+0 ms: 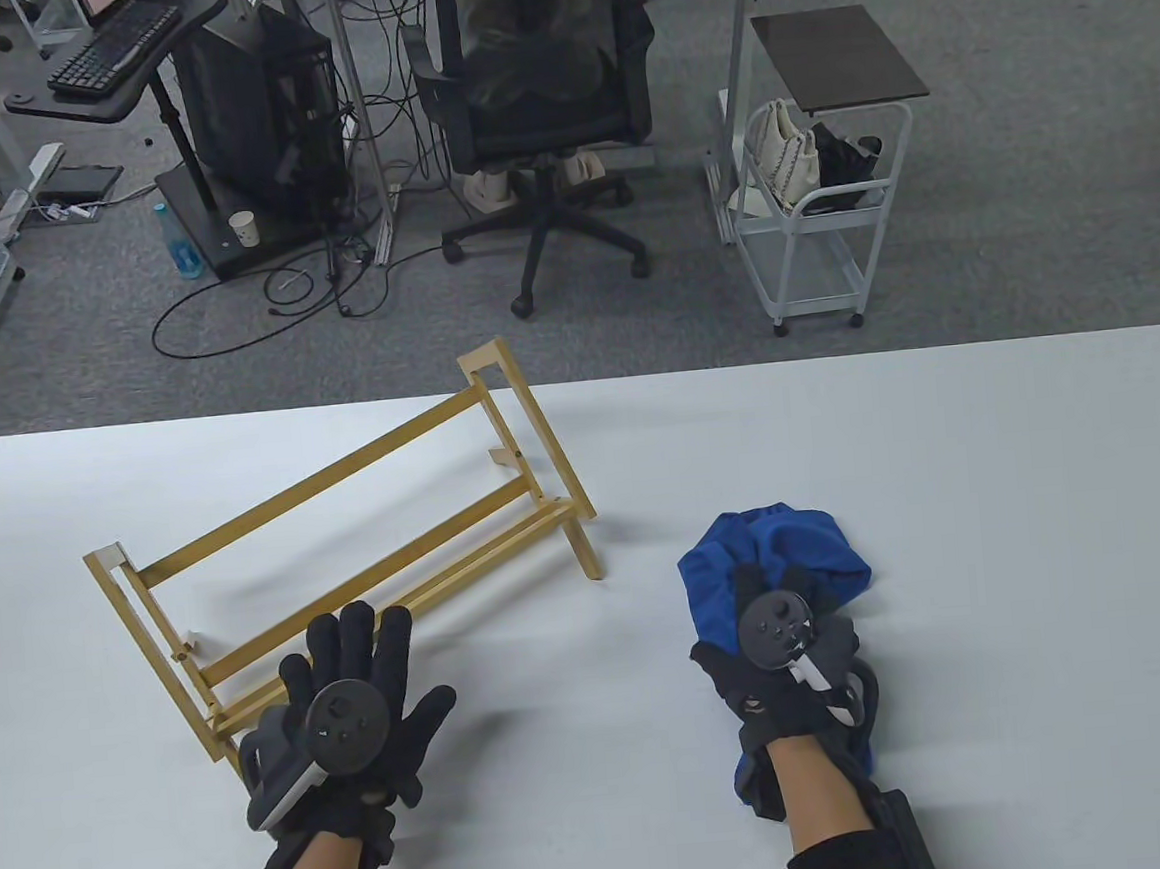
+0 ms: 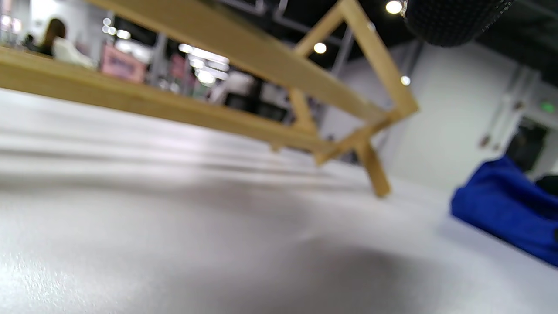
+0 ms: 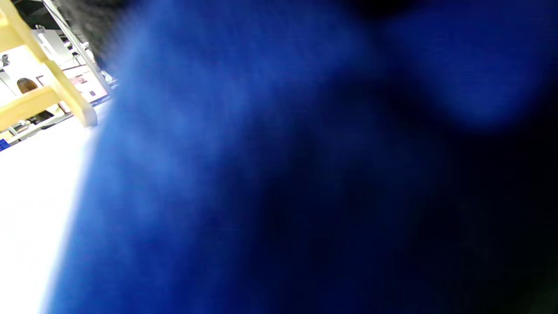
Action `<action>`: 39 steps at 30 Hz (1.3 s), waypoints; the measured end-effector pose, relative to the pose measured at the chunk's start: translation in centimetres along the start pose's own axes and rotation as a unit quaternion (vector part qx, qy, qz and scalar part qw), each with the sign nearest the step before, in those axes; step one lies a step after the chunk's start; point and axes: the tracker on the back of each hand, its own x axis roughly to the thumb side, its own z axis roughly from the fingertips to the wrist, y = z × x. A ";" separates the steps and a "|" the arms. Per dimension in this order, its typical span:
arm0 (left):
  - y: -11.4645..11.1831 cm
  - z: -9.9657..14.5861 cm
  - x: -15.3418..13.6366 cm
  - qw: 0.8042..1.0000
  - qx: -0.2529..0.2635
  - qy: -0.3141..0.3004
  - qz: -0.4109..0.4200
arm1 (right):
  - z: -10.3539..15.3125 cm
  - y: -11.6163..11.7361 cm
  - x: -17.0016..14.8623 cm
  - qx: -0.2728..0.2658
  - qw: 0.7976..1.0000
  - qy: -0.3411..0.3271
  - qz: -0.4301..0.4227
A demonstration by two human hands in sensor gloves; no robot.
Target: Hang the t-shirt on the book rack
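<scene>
While the right hand grips the bunched blue t-shirt on the counter, the book rack lies well left, its long rails slanting far-right, beside the wide-spread left hand.

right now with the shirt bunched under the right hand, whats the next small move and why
Probably lift the blue t-shirt off the table and carry it left toward the wooden book rack. The right hand rests on the crumpled cloth, which lies apart from the rack, with nothing draped on the rails. The left hand, fingers spread at the rack's near end, looks placed to steady it.
</scene>
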 end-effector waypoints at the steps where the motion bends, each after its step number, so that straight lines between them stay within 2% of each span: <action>1: -0.1 0.0 0.1 1.000 0.000 -0.001 -0.002 | -0.1 0.0 0.0 -0.002 1.000 0.003 -0.001; 11: -0.2 0.1 0.6 1.000 0.000 -0.009 -0.007 | -0.4 0.1 -0.8 -0.007 0.999 0.047 0.012; 21: -0.2 0.1 0.7 1.000 0.000 -0.012 -0.006 | -0.2 -0.4 -1.3 -0.014 0.998 0.063 0.014; 27: -0.3 0.1 0.9 1.000 -0.002 -0.019 -0.003 | 0.1 -0.6 -0.9 -0.034 0.997 0.049 0.042; 32: -0.6 0.1 1.5 0.998 -0.008 -0.048 0.034 | 0.4 -0.6 -0.4 -0.045 0.997 0.037 0.054; 39: -0.7 0.1 1.8 0.998 -0.012 -0.049 0.029 | 0.7 -1.1 -0.3 -0.052 0.998 0.022 0.024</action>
